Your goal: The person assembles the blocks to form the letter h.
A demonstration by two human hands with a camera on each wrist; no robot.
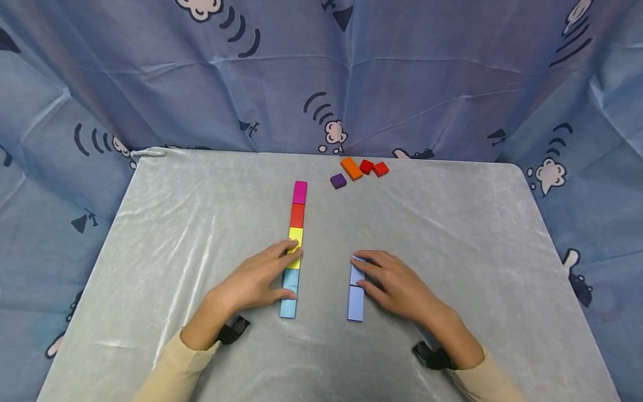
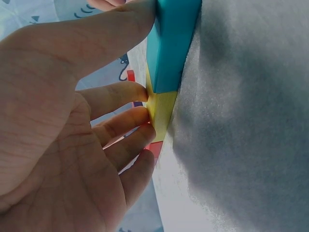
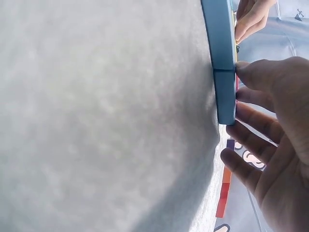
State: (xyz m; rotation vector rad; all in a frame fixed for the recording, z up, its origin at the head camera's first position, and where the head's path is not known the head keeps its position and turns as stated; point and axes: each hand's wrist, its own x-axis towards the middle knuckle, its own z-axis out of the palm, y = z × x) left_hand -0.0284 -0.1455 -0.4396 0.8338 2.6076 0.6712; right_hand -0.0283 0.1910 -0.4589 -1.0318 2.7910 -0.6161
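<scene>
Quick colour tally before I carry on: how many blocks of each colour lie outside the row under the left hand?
Periwinkle blocks: 2
Red blocks: 2
Orange block: 1
Purple block: 1
Total: 6

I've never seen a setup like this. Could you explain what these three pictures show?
There is no robot here, just a person's bare left hand and right hand. The wide picture comes from a camera worn on the head, looking down; each close one comes from a camera on one wrist. On the pale tabletop, a line runs away from the person: light blue section, yellow section, red block, magenta block. To its right, two periwinkle blocks lie end to end. Farther back are a purple block, an orange block and two small red blocks. The left hand touches the yellow and light blue sections, the right hand the periwinkle pair; nothing looks lifted.
</scene>
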